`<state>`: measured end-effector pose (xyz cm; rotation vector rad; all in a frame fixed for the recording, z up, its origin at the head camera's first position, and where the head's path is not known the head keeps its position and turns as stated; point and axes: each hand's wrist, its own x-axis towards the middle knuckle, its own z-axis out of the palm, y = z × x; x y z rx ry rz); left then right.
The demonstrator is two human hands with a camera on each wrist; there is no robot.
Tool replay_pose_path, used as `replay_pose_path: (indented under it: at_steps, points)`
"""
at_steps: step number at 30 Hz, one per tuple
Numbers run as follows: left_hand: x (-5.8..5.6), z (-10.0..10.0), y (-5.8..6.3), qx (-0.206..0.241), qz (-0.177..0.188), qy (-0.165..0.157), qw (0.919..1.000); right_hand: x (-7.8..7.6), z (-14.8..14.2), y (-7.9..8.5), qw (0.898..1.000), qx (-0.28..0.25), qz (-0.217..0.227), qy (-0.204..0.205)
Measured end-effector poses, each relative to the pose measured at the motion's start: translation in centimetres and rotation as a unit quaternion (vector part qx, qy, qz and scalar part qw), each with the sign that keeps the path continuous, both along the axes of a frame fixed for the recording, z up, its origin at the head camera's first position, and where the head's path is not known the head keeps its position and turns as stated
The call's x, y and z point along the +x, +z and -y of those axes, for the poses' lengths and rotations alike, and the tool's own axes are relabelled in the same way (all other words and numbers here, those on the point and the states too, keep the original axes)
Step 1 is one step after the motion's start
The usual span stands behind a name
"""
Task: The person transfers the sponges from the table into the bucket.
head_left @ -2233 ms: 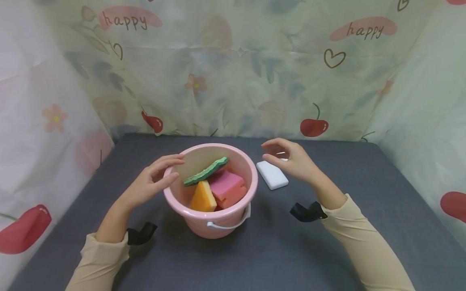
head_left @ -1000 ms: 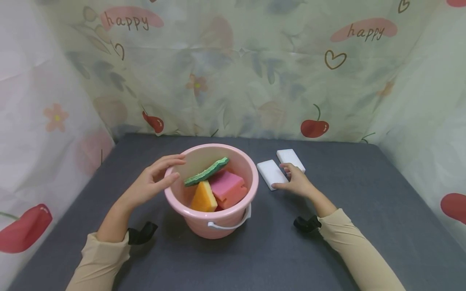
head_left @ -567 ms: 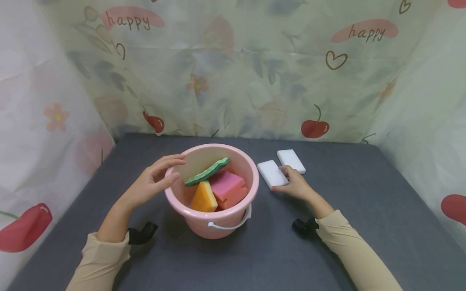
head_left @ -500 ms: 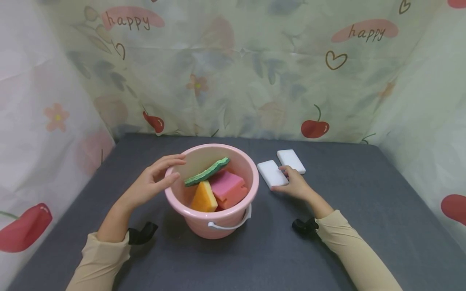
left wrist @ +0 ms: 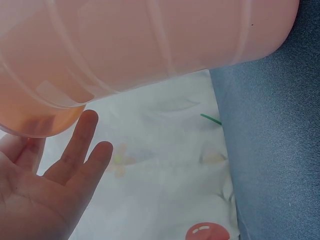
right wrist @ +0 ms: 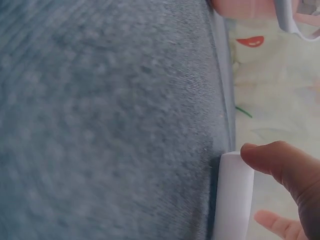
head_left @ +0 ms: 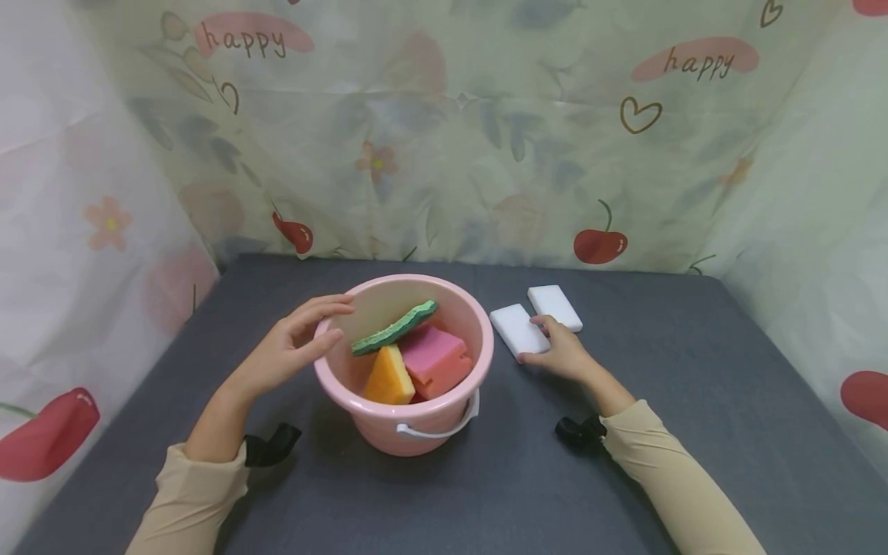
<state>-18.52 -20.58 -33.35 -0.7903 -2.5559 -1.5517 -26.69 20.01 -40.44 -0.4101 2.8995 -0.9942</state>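
My left hand (head_left: 287, 347) rests at the left rim of a pink bucket (head_left: 409, 439), fingers loosely extended over the edge. In the left wrist view, the bucket (left wrist: 150, 40) fills the top, and fingers (left wrist: 82, 130) show beside its rim. Inside the bucket lie a green wavy strip (head_left: 395, 327), a yellow-orange wedge (head_left: 388, 378) and a pink block (head_left: 433, 358). My right hand (head_left: 565, 351) holds the near white sponge block (head_left: 515, 330) between thumb and fingers. The right wrist view shows the thumb against the end of the block (right wrist: 234, 195).
A second white block (head_left: 555, 306) lies just behind the held one, to the right. The bucket's pale handle (head_left: 440, 428) hangs at its front. A dark cloth (head_left: 499, 493) covers the table, with patterned curtains (head_left: 444, 116) at the back and sides.
My right hand has come down from above the white blocks to the near one, uncovering the far one. That near block has since shifted very slightly. The left hand stays at the rim.
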Motion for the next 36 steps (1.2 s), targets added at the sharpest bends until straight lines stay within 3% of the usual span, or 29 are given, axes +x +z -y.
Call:
replay_pose_path:
  at_steps: [14,36]
  points:
    - [0.0,0.0,0.0,0.003,-0.005,-0.006,1.0000,0.2,-0.8,1.4,1.000,-0.017,-0.022,-0.011]
    - [-0.1,0.1,0.0,0.005,-0.004,-0.010,0.9999,1.7,-1.5,5.4,0.998,-0.048,-0.032,-0.010]
